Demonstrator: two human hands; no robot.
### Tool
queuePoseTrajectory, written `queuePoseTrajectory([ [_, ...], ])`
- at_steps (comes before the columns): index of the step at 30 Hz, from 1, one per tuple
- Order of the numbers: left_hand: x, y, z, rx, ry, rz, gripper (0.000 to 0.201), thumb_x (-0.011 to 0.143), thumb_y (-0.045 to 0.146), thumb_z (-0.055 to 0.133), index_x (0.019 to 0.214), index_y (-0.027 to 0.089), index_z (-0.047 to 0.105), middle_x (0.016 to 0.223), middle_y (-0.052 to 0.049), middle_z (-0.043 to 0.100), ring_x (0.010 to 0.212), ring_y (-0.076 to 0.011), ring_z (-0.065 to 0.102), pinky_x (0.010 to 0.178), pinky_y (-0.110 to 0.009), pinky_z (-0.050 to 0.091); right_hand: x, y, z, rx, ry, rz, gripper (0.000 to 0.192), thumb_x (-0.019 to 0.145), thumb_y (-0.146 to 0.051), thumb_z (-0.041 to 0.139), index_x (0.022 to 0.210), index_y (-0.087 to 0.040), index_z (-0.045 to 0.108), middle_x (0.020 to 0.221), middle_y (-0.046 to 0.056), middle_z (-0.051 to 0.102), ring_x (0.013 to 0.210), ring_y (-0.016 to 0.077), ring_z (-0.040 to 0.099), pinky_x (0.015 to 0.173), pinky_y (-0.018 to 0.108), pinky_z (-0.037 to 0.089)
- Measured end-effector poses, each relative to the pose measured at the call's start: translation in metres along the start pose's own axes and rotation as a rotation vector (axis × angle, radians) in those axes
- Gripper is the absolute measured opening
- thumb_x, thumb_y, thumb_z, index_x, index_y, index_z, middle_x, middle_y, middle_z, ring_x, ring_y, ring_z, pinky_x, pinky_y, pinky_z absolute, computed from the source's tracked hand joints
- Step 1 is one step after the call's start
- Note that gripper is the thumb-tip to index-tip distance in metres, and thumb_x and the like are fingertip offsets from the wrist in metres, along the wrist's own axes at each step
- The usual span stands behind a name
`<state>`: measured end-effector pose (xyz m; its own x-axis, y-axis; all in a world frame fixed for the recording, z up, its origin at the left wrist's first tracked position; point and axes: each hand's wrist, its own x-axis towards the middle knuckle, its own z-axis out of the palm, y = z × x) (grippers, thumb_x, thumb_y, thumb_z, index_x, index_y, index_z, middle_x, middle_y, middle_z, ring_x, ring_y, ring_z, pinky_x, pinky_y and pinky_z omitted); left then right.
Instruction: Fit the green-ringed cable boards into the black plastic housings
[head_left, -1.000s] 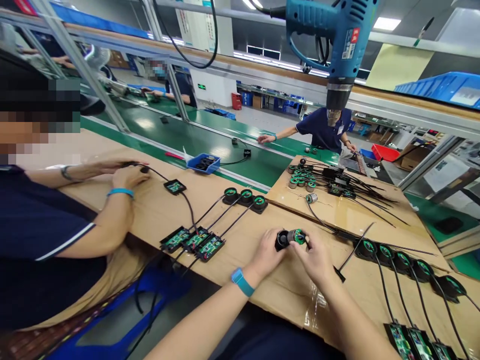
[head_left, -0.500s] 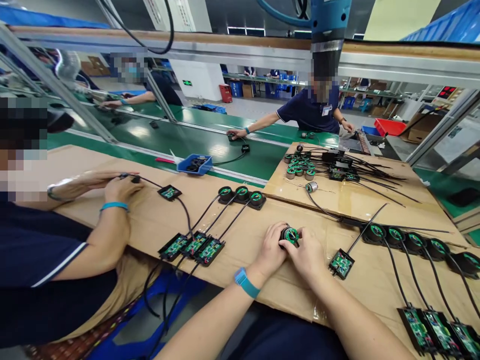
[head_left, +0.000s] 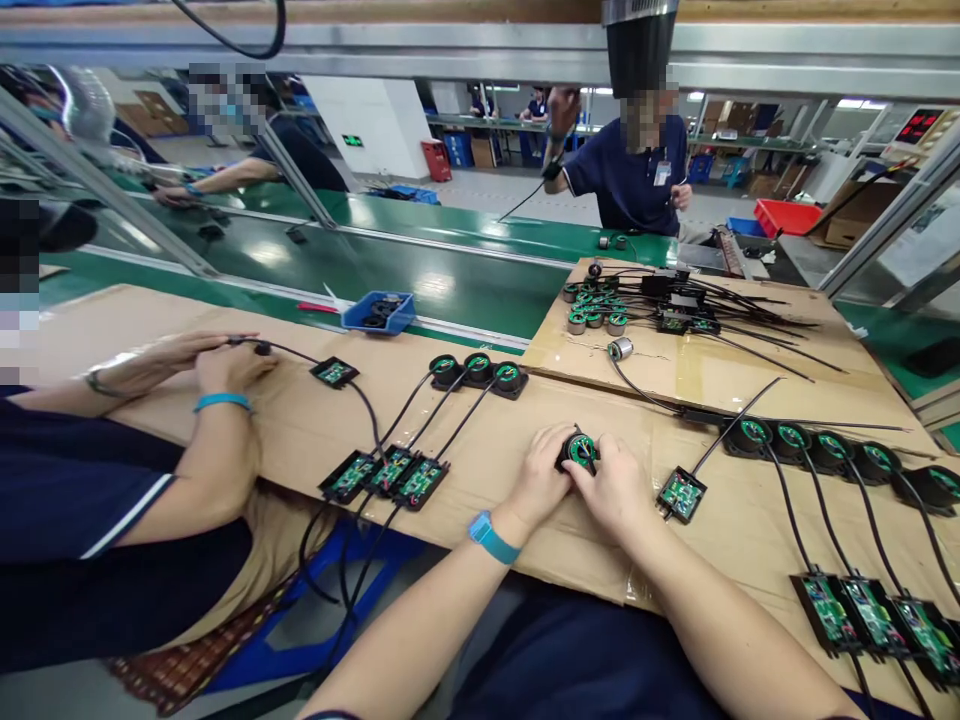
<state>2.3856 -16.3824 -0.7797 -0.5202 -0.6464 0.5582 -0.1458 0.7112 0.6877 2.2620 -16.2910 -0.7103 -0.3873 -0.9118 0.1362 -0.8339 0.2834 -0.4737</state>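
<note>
Just right of the frame's centre, a round part [head_left: 578,452] sits in the grip of the left hand [head_left: 543,472] and right hand [head_left: 619,484] over the desk [head_left: 480,445], with one boxed circuit board [head_left: 682,494] to their right and, towards the right edge, a row of round housings [head_left: 831,450] behind boxed boards [head_left: 870,612]. Left of them, three boxed boards [head_left: 388,476] lie before three housings [head_left: 477,370], and a lone board [head_left: 334,372] lies farther left, beside a co-worker's hands [head_left: 234,366]. Behind, a bin [head_left: 396,321] stands upper centre-left, while upper right, cylinders [head_left: 597,308] lie left of bundled cables [head_left: 757,305].
</note>
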Motion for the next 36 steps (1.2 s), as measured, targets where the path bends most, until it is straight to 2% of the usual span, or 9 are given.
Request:
queuePoseTrajectory([
  [7, 0.0, 0.005, -0.002, -0.106, -0.048, -0.066, 0.055, 0.075, 0.004, 0.062, 0.127, 0.021, 0.058, 0.128, -0.01, 0.063, 0.122, -0.0246, 0.059, 0.11, -0.048, 0.048, 0.0, 0.002, 0.002, 0.082, -0.003, 0.003, 0.037, 0.082, -0.047, 0.075, 0.1, -0.019, 0.059, 0.099, 0.009, 0.064, 0.092, 0.026, 0.064, 0.081, 0.038, 0.053],
  [11, 0.001, 0.003, -0.001, -0.122, -0.037, -0.176, 0.05, 0.076, 0.013, 0.07, 0.124, 0.021, 0.059, 0.124, -0.01, 0.065, 0.117, -0.0253, 0.061, 0.106, -0.047, 0.051, -0.001, 0.012, 0.011, 0.162, 0.069, -0.24, 0.045, 0.085, -0.039, 0.073, 0.121, -0.017, 0.058, 0.124, 0.016, 0.06, 0.115, 0.0291, 0.058, 0.1, 0.045, 0.05],
  [14, 0.001, -0.003, 0.002, -0.117, -0.075, -0.258, 0.053, 0.076, 0.016, 0.072, 0.127, 0.021, 0.058, 0.126, -0.01, 0.066, 0.118, -0.0266, 0.062, 0.107, -0.049, 0.05, 0.004, 0.022, 0.023, 0.162, 0.056, -0.333, 0.043, 0.088, -0.032, 0.068, 0.126, -0.015, 0.058, 0.129, 0.017, 0.06, 0.119, 0.0297, 0.056, 0.104, 0.047, 0.048],
  [18, -0.002, -0.005, 0.004, -0.152, -0.144, -0.31, 0.075, 0.069, 0.015, 0.077, 0.139, 0.021, 0.05, 0.136, -0.013, 0.06, 0.126, -0.0297, 0.058, 0.112, -0.052, 0.046, 0.019, 0.031, 0.033, 0.142, 0.053, -0.365, 0.034, 0.087, -0.029, 0.07, 0.117, -0.015, 0.064, 0.117, 0.014, 0.067, 0.107, 0.0284, 0.058, 0.097, 0.046, 0.051],
  [22, -0.002, 0.001, -0.002, -0.292, -0.189, -0.327, 0.126, 0.045, 0.046, 0.097, 0.151, 0.021, 0.033, 0.144, -0.017, 0.054, 0.132, -0.0361, 0.053, 0.112, -0.053, 0.046, 0.03, 0.031, 0.028, 0.125, 0.138, -0.482, 0.021, 0.085, -0.03, 0.071, 0.1, -0.017, 0.067, 0.099, 0.011, 0.07, 0.094, 0.0269, 0.06, 0.087, 0.043, 0.051],
  [25, -0.002, 0.005, -0.01, -0.335, -0.048, -0.213, 0.121, 0.059, 0.081, 0.071, 0.152, 0.017, 0.029, 0.147, -0.021, 0.048, 0.136, -0.0369, 0.047, 0.116, -0.055, 0.039, 0.032, 0.028, 0.02, 0.165, 0.341, -0.541, 0.028, 0.086, -0.036, 0.071, 0.105, -0.017, 0.067, 0.105, 0.012, 0.07, 0.094, 0.0261, 0.061, 0.086, 0.042, 0.05],
  [28, -0.003, 0.008, -0.016, -0.256, 0.153, -0.13, 0.099, 0.079, 0.085, 0.036, 0.148, 0.014, 0.035, 0.144, -0.023, 0.048, 0.135, -0.0341, 0.048, 0.115, -0.054, 0.038, 0.03, 0.027, 0.02, 0.14, 0.407, -0.545, 0.028, 0.088, -0.039, 0.069, 0.104, -0.016, 0.067, 0.104, 0.013, 0.07, 0.089, 0.0254, 0.061, 0.081, 0.041, 0.05],
  [31, -0.003, 0.008, -0.019, -0.219, 0.257, -0.182, 0.086, 0.086, 0.08, 0.031, 0.142, 0.016, 0.041, 0.138, -0.021, 0.053, 0.127, -0.0317, 0.053, 0.108, -0.051, 0.043, 0.029, 0.029, 0.027, 0.062, 0.278, -0.546, 0.023, 0.09, -0.039, 0.065, 0.096, -0.017, 0.069, 0.091, 0.011, 0.071, 0.08, 0.0239, 0.06, 0.074, 0.038, 0.051],
  [36, -0.002, 0.002, -0.015, -0.267, 0.311, -0.24, 0.077, 0.09, 0.076, 0.03, 0.136, 0.017, 0.046, 0.133, -0.019, 0.056, 0.123, -0.0295, 0.056, 0.104, -0.047, 0.045, 0.025, 0.03, 0.036, 0.094, 0.33, -0.499, 0.028, 0.089, -0.037, 0.068, 0.104, -0.014, 0.07, 0.106, 0.015, 0.071, 0.092, 0.0259, 0.064, 0.086, 0.041, 0.052],
])
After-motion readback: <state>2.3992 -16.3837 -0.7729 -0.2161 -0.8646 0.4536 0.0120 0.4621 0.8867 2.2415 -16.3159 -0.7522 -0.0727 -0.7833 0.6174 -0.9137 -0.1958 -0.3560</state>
